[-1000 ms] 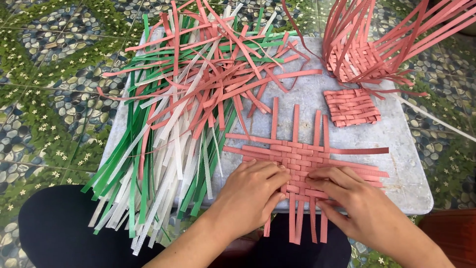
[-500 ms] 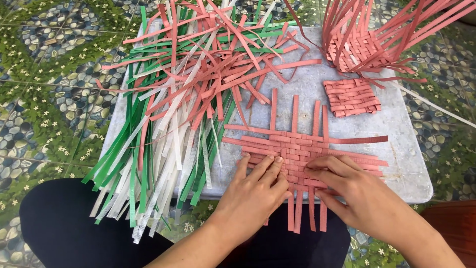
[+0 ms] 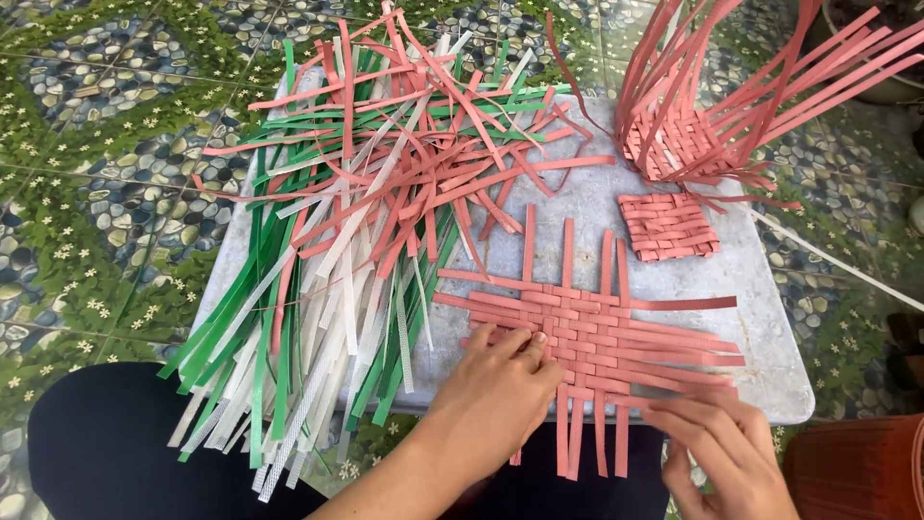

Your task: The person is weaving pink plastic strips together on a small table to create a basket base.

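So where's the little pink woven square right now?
In the head view, the small pink woven square lies on the grey table, on the right side. It sits just below the half-made basket and above the bigger woven mat.

Loose strip pile (image 3: 356,221) crowding table's (image 3: 760,318) left

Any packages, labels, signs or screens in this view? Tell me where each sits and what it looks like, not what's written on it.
None in view.
Only weaving stuff on the grey table:
Flat pink woven mat, front centre, under both hands.
Loose pile of pink, green and white strips, left.
Small square pink woven patch, right.
Half-built pink basket, strips standing up, far right.
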